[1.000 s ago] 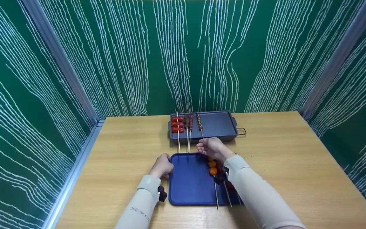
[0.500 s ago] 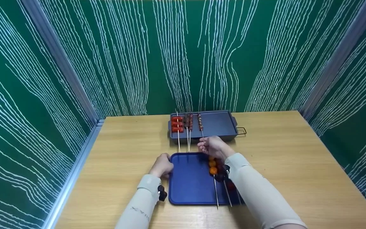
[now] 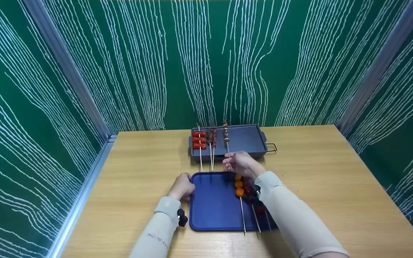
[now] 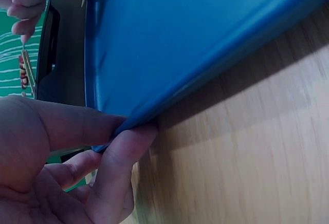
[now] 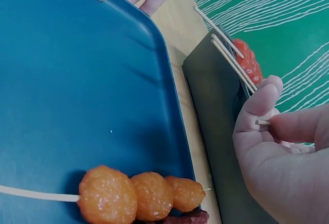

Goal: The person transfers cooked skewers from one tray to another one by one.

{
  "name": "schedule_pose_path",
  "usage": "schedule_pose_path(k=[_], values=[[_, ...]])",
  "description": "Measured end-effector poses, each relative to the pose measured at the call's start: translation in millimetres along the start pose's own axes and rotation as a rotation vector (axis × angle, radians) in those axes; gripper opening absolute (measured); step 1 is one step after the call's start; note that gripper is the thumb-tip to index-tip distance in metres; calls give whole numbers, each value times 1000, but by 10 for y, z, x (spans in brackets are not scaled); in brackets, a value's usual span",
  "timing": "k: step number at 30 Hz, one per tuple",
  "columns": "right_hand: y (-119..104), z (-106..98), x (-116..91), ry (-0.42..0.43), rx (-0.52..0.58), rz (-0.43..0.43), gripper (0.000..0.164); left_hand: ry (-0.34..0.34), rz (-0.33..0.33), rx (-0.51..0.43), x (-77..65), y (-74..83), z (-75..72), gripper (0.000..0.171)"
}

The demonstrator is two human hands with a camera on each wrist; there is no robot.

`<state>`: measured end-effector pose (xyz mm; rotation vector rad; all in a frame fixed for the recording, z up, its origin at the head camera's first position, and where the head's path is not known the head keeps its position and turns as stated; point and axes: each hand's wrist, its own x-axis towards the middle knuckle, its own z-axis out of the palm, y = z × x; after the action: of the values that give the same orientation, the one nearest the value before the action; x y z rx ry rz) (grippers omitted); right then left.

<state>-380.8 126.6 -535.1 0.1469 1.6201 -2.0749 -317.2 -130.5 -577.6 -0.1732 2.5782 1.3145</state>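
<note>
My left hand [image 3: 182, 187] pinches the left rim of a blue tray [image 3: 212, 206] between thumb and fingers, clearly seen in the left wrist view. My right hand [image 3: 241, 164] is over the tray's far edge and pinches the bare end of a skewer's stick [image 5: 262, 123]. That skewer [image 3: 226, 133] carries small reddish and pale pieces and points away over the dark grill pan [image 3: 246, 139], its tip reaching past the pan's back edge. On the pan's left lie a skewer of red sausages [image 3: 199, 140] and two skewers of darker pieces [image 3: 210, 137].
On the tray's right side lies a skewer of orange balls [image 3: 239, 184], beside darker skewers [image 3: 251, 195] partly hidden by my right forearm. A wire handle [image 3: 272, 147] sticks out from the pan's right side. Behind the wooden table [image 3: 138, 161] stands a green patterned wall [image 3: 177, 71].
The skewer in my right hand has shifted up and away in view, its far end now beyond the pan's back rim. That hand rose slightly. My left hand stays on the tray.
</note>
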Motion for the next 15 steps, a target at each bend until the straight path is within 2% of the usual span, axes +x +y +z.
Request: schedule_pose_path(k=[9,15], values=[[-68,-15,-67,-3,-65,-16,31,-8,2,15,21,-22,16,28],[-125,-27,-127,-10,-82,-18,28,-8,7,10,20,-28,15,25]])
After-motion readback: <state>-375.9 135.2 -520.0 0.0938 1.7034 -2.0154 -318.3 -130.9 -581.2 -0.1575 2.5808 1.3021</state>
